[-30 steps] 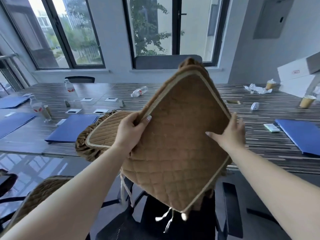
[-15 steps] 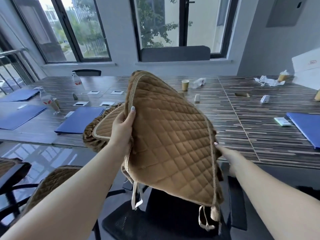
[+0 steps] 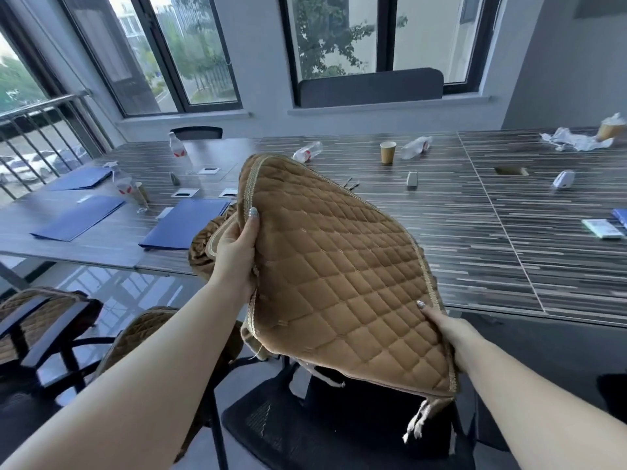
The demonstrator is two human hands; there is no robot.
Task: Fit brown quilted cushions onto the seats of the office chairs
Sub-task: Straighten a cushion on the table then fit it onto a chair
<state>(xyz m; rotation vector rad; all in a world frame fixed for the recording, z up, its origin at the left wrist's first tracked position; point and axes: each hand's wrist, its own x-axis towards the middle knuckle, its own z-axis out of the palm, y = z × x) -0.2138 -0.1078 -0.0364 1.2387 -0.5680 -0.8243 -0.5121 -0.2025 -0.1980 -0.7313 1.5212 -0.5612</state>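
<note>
Two hands hold one brown quilted fabric cushion [image 3: 339,279] in the air above the black mesh seat of an office chair [image 3: 291,429], quilted face toward the camera. The left hand [image 3: 235,252] grips the cushion's braided left edge, thumb laid flat on the quilting and fingers wrapped behind. The right hand [image 3: 448,334] holds the lower right edge, thumb on top and the other fingers hidden under the fabric.

The step in hand looks like orienting the cushion before it goes down on the seat below it; it is not yet touching the chair. The cushion hangs tilted like a diamond, with one rounded corner pointing up and away toward the striped dark wooden surface [image 3: 441,232], and the opposite corner dropping toward the seat. Its long axis runs from that upper far corner down to the near right corner, where pale cloth ties [image 3: 417,422] dangle.

The next move probably calls for turning the cushion flat, squaring its corners to the seat, lowering it and fastening the ties, taking care they do not get trapped underneath.

Left of the cushion, more brown quilted cushions [image 3: 203,245] lie heaped at the surface's edge, and lower left of it another chair [image 3: 135,337] already wears one.
</note>
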